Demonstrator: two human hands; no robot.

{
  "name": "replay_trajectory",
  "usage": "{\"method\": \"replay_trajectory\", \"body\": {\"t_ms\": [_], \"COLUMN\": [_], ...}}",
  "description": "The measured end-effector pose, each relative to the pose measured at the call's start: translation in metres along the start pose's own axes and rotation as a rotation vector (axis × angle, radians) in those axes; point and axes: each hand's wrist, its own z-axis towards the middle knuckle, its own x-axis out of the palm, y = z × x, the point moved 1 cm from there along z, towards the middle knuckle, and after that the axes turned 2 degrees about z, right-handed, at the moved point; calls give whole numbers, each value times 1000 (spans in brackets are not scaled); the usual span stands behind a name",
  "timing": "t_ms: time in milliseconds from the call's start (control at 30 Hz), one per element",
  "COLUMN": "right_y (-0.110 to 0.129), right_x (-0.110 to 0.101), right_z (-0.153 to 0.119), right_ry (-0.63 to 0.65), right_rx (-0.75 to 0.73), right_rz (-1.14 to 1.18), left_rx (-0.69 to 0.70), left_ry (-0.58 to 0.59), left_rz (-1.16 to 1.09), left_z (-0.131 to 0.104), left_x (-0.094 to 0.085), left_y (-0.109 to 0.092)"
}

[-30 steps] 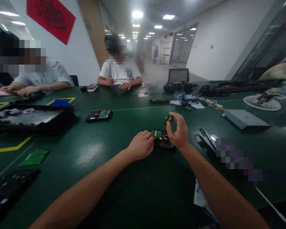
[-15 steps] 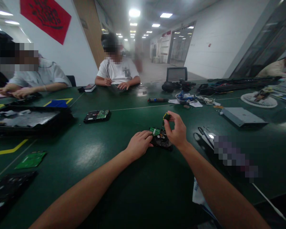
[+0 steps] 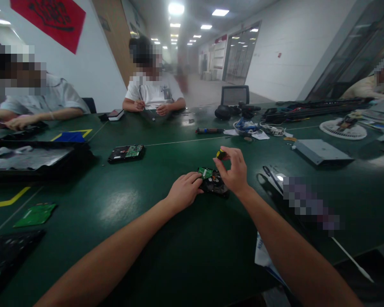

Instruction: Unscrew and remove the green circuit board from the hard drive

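Observation:
On the green table lies a hard drive with a green circuit board on its upper left part. My left hand grips the drive's left edge, the fingers over the top side. My right hand pinches the short black-and-yellow handle of a screwdriver between thumb and fingers, just above the drive. The screwdriver's shaft and tip are too small and dark to make out. The right hand hides the drive's upper right corner.
Another hard drive lies farther left. A loose green circuit board and a black tray are at the left. To the right lie a phone-like item with a cable and a grey metal box. Co-workers sit across the table.
The whole view has shifted slightly. The screwdriver handle has turned in my right hand's fingers and shows its yellow differently. My left hand stays on the drive.

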Motion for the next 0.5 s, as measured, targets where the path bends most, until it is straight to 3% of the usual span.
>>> {"method": "replay_trajectory", "body": {"t_ms": [500], "right_y": [4], "right_x": [0], "right_z": [2], "right_ry": [-10], "right_rx": [-32], "right_rz": [-13], "left_rx": [-68], "left_ry": [-14], "left_rz": [46], "left_z": [0], "left_x": [-8], "left_y": [-25]}}
